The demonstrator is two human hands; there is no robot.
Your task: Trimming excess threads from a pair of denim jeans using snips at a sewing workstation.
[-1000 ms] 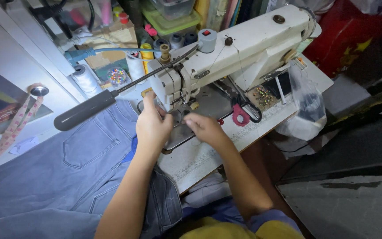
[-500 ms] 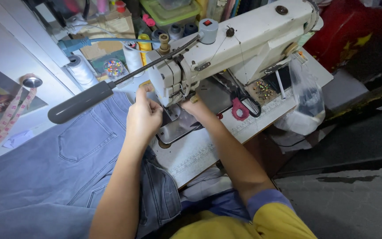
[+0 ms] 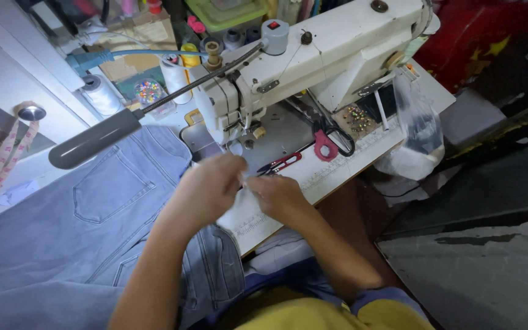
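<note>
Both hands, the left hand (image 3: 206, 186) and the right hand (image 3: 279, 195), are closed together, pinching what seems a thread in front of the sewing machine (image 3: 313, 58), while the jeans (image 3: 93, 226) lie unsewn at the left.

The setting is a tailoring workshop. A cream industrial sewing machine (image 3: 313, 67) stands on a work table (image 3: 337, 165). Thread spools (image 3: 102, 93), scissors (image 3: 331, 142), a measuring tape (image 3: 1, 165) and grey denim jeans (image 3: 93, 220) crowd the station.
</note>
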